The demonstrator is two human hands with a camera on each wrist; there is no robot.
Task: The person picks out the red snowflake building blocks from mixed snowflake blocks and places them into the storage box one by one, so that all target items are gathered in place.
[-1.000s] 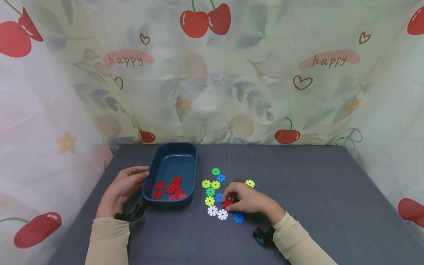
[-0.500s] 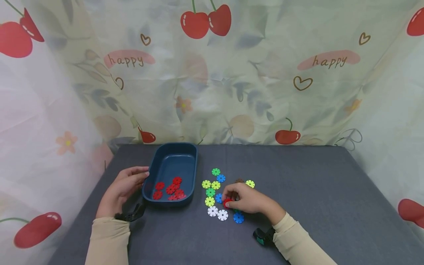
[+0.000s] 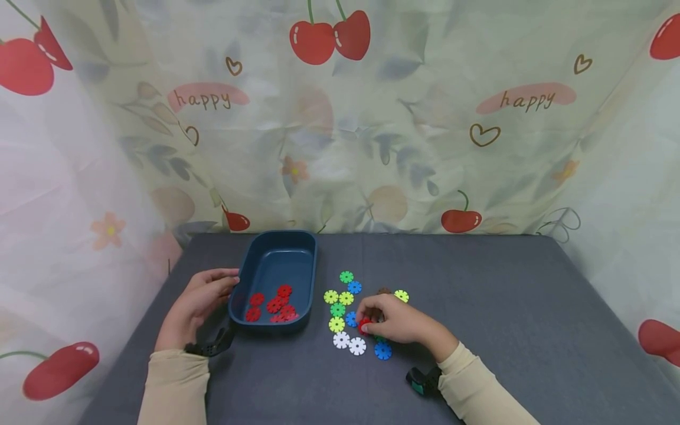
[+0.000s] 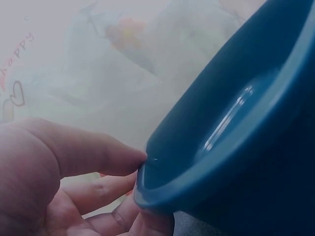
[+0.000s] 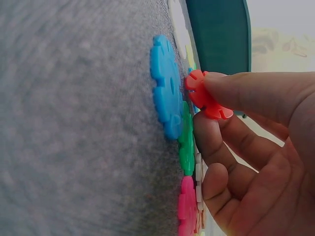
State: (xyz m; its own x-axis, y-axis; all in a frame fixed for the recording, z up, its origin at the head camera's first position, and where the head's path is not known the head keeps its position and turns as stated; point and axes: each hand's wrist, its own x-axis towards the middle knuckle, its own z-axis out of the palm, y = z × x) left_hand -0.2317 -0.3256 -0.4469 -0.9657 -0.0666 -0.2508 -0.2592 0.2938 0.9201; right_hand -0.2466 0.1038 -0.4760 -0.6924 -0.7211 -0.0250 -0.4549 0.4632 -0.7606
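My right hand is low over the loose discs in the head view, pinching a red notched plastic disc between thumb and fingers. In the right wrist view the red disc stands tilted, apart from a blue disc and a green disc lying nearby. On the left, a deep blue tray holds several red discs at its near end. My left hand grips the tray's left side, with the thumb at the rim and other fingers under it in the left wrist view.
Left of my right hand lie yellow, green, blue and white discs on the dark grey tabletop. A brown disc and a yellow disc lie behind it. A pink disc shows in the right wrist view. A printed curtain encloses the table.
My right thumb has come over the red disc, which showed flatter and less covered one second ago. My left hand and the tray have stayed in place.
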